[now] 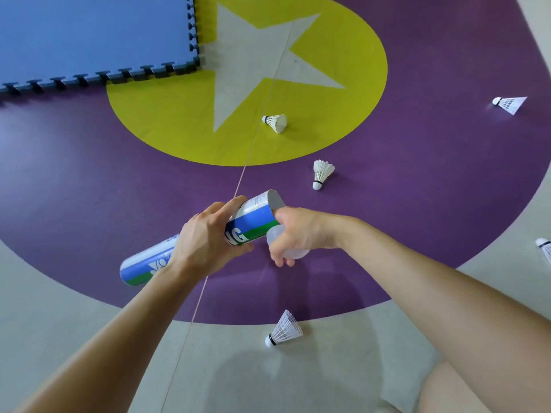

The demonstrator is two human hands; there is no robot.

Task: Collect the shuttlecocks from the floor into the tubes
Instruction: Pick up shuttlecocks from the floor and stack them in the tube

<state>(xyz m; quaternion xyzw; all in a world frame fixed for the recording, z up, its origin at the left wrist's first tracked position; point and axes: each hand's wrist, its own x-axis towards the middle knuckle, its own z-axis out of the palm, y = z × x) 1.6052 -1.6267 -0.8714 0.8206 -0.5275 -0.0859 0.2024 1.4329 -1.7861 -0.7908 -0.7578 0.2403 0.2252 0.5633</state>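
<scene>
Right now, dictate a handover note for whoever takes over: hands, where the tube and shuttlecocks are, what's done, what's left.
Left hand: grips the shuttlecock tube at mid-length, tilted, mouth pointing away.
Right hand: holds the translucent cap beside the tube's mouth.
On the floor: shuttlecock on the yellow circle, shuttlecock on the purple band, shuttlecock on the grey floor, shuttlecock at far right, shuttlecock at the right edge.
Done: cap is off; the tube's contents cannot be seen.
Left: collect all five, then recap.
</scene>
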